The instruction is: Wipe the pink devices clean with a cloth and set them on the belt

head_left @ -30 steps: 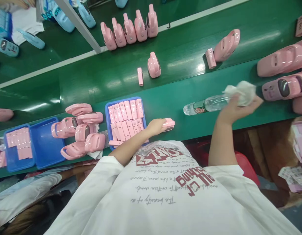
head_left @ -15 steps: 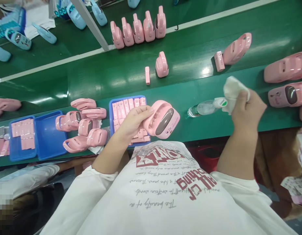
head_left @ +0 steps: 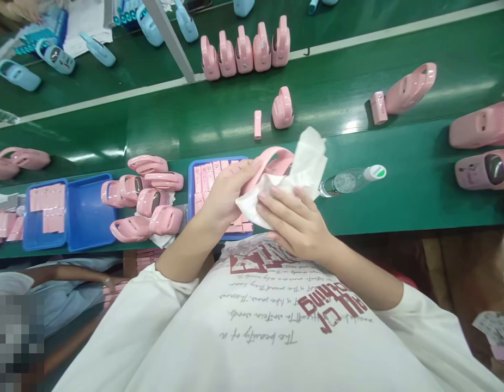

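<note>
My left hand grips a glossy pink plastic housing with a loop handle, held above the bench edge in front of my shirt. Over its lower part lies a white wiping cloth, pressed on by my right hand with the fingers laid across it. The cloth hides the housing's dark window. Just right of the cloth a clear plastic bottle with a white and green cap lies on its side. Behind my left hand is a blue tray of small pink blocks, partly covered by the hand.
Several pink housings are heaped to the left, beside an open blue box. More stand in a row at the back, and others lie at far right. A metal post rises at back left. Another person's arm shows at lower left.
My right hand has come left from beyond the bottle and brought the cloth onto the pink housing. My left hand still holds the housing, now turned and mostly covered.
</note>
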`<state>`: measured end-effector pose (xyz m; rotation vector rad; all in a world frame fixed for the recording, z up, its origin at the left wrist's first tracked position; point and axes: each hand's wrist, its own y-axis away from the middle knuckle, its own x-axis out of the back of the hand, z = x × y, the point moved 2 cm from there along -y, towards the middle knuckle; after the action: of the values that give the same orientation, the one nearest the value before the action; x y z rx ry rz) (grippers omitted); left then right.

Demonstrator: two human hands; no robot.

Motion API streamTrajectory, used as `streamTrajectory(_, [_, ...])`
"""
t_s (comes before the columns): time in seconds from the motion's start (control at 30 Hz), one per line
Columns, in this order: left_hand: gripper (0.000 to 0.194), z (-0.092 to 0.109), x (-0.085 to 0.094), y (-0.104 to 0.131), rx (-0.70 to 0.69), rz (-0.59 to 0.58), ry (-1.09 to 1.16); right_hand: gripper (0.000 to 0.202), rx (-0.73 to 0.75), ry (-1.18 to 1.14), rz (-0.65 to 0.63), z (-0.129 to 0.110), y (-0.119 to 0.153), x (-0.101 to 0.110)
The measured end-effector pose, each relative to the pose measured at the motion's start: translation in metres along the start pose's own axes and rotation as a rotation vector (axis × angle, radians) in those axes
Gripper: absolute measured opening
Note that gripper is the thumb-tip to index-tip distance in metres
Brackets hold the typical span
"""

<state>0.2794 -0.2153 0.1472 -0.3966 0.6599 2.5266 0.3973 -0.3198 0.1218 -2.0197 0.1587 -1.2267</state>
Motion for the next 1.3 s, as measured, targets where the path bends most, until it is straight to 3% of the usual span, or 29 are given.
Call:
streamTrajectory(0.17, [0.031, 0.0, -0.004, 0.002, -0.001, -0.02, -0.035, 0.05, -0.155, -0.094, 0.137, 0.022, 0.006, 0.004])
streamTrajectory(0.33, [0.031, 0.0, -0.009, 0.005, 0.022, -0.037, -0.052, 0.049, 0.074, -0.099, 0.051, 0.017, 0.006, 0.006])
streamTrajectory(0.47, [0.033, -0.001, -0.01, 0.006, 0.048, -0.036, -0.052, 0.054, -0.195, -0.145, 0.112, 0.031, 0.009, 0.008])
streamTrajectory(0.53, [0.032, -0.002, -0.011, 0.007, 0.069, -0.031, -0.037, 0.058, -0.25, -0.125, 0.092, 0.032, 0.013, 0.008])
streamTrajectory(0.63, [0.027, -0.002, -0.012, 0.009, 0.089, -0.031, -0.009, 0.045, -0.052, -0.105, 0.012, 0.022, 0.021, 0.007])
streamTrajectory(0.7, [0.025, -0.001, -0.01, 0.01, 0.089, -0.034, 0.0, 0.043, -0.008, -0.134, 0.041, 0.019, 0.025, 0.005])
streamTrajectory(0.73, [0.026, -0.001, -0.009, 0.01, 0.09, -0.04, 0.0, 0.044, -0.082, -0.164, 0.101, 0.02, 0.027, 0.003])
streamTrajectory(0.87, [0.031, 0.0, -0.003, 0.008, 0.078, -0.054, -0.008, 0.048, -0.653, -0.513, 0.471, 0.025, 0.031, -0.012])
streamTrajectory(0.93, [0.034, -0.003, -0.002, 0.006, 0.059, -0.032, 0.004, 0.049, -0.782, -0.719, 0.6, 0.019, 0.029, -0.022])
streamTrajectory(1.07, [0.039, -0.014, -0.006, 0.006, -0.04, 0.059, 0.079, 0.053, -0.823, -0.774, 0.655, 0.003, 0.023, -0.034])
streamTrajectory(1.3, [0.049, -0.031, -0.01, 0.012, -0.316, 0.163, 0.137, 0.062, -0.719, -0.632, 0.572, -0.009, 0.043, -0.056])
